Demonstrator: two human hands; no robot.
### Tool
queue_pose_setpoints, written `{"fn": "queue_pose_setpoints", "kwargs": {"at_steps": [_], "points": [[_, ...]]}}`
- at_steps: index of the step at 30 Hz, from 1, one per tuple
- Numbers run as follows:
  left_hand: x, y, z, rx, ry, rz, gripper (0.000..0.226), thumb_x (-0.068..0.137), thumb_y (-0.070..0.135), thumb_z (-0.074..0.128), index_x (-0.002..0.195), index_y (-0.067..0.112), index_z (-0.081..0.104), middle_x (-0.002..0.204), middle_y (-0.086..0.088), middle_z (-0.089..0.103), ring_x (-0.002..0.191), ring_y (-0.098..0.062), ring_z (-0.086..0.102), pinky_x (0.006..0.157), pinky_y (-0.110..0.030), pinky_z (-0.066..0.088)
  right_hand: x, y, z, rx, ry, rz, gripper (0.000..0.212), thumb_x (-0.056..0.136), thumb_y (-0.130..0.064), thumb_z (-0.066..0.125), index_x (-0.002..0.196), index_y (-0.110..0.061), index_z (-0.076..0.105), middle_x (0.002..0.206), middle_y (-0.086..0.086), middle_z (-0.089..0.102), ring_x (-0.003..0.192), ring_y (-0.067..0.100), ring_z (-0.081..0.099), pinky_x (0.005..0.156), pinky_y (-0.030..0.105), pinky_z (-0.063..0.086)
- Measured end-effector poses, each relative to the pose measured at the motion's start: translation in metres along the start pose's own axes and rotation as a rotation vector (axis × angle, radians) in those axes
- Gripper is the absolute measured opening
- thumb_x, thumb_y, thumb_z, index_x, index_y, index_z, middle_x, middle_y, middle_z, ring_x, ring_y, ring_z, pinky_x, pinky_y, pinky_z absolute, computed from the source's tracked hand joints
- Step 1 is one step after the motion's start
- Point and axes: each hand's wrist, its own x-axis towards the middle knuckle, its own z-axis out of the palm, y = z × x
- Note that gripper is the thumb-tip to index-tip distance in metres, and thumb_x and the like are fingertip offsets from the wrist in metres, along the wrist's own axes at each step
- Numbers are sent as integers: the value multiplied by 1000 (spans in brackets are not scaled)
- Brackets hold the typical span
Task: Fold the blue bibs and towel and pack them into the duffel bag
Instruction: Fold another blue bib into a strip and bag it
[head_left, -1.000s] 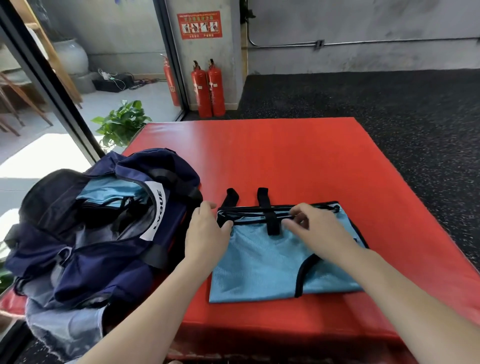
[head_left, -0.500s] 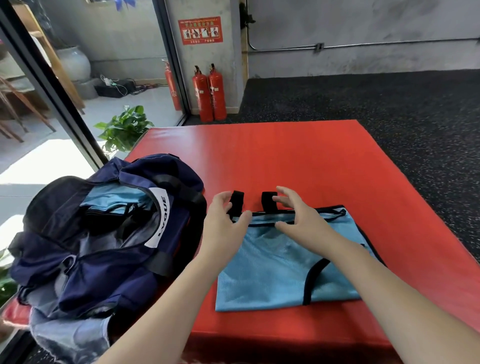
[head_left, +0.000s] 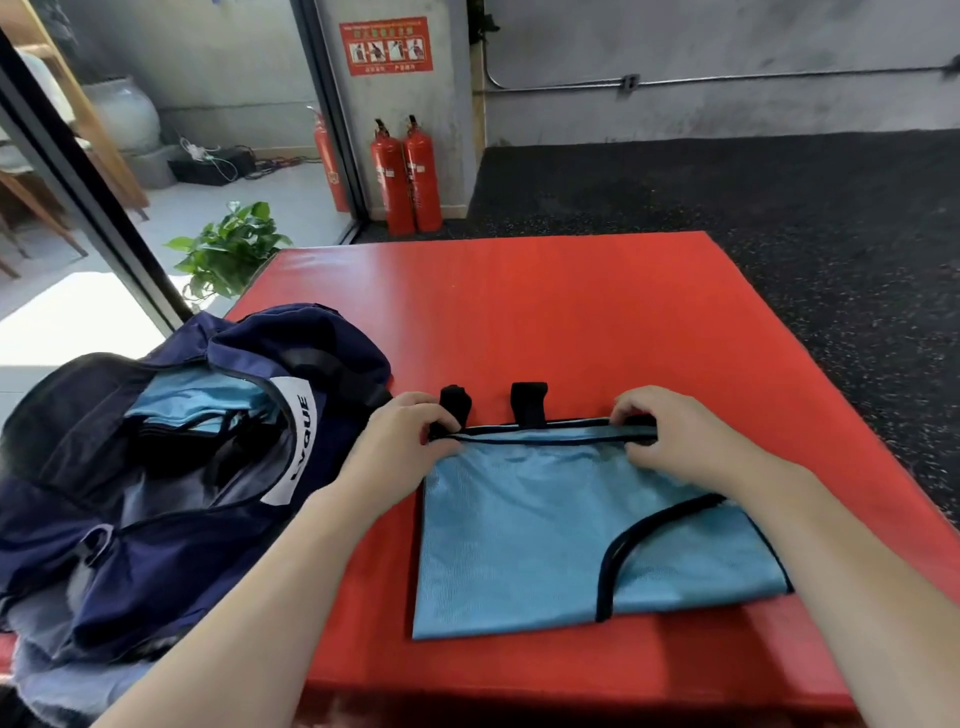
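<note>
A light blue bib (head_left: 540, 530) with black trim lies folded flat on the red mat (head_left: 545, 322), two black straps sticking out at its far edge. My left hand (head_left: 400, 447) pinches the bib's far left corner beside one strap. My right hand (head_left: 670, 441) grips the far edge further right, fingers curled over the black trim. The navy duffel bag (head_left: 171, 483) lies open on the left, touching the mat's left side. Light blue fabric (head_left: 197, 400) shows inside its opening.
Red fire extinguishers (head_left: 408, 176) stand by the wall at the back. A potted plant (head_left: 228, 249) sits behind the bag beside a dark door frame (head_left: 88, 192). Dark speckled flooring (head_left: 779, 208) surrounds the mat on the right and far sides.
My right hand slid from the middle strap to the right along the bib's far edge and gripped it. My left hand closed onto the far left corner.
</note>
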Motion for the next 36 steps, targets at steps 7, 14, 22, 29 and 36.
{"fn": "queue_pose_setpoints", "kwargs": {"at_steps": [7, 14, 22, 29, 36], "points": [[1, 4, 5, -29, 48, 45, 13, 88, 27, 75, 77, 21, 76, 92, 14, 65, 96, -2, 57, 84, -13, 41, 1, 31, -1, -10, 46, 13, 10, 88, -35, 73, 83, -41, 66, 125, -16, 59, 112, 11, 58, 102, 44, 45], [3, 4, 18, 34, 133, -129, 15, 85, 33, 78, 76, 23, 73, 119, 5, 56, 117, -18, 46, 93, -25, 35, 4, 39, 5, 133, 254, 151, 12, 84, -38, 78, 85, -31, 68, 90, -13, 68, 88, 10, 62, 85, 39, 51], [6, 27, 27, 84, 202, -256, 19, 86, 22, 70, 75, 24, 54, 75, 6, 60, 76, -21, 57, 65, -39, 50, -6, 44, -5, 54, 176, 104, 9, 92, -35, 68, 88, -42, 71, 97, -19, 69, 98, 7, 61, 90, 32, 48], [20, 46, 51, -26, 82, -183, 13, 91, 32, 65, 87, 19, 65, 89, 2, 64, 85, -23, 61, 74, -36, 49, -48, 32, -25, 16, -49, 150, 13, 73, -42, 84, 67, -36, 75, 64, -21, 68, 62, -5, 60, 54, 13, 42], [16, 102, 93, 236, -208, -80, 71, 93, 72, 41, 145, 24, 46, 155, -5, 34, 146, -28, 23, 117, -54, 16, -93, 25, -16, 41, -194, 167, 28, 63, -63, 82, 67, -36, 75, 64, -11, 71, 59, 7, 62, 59, 29, 49]]}}
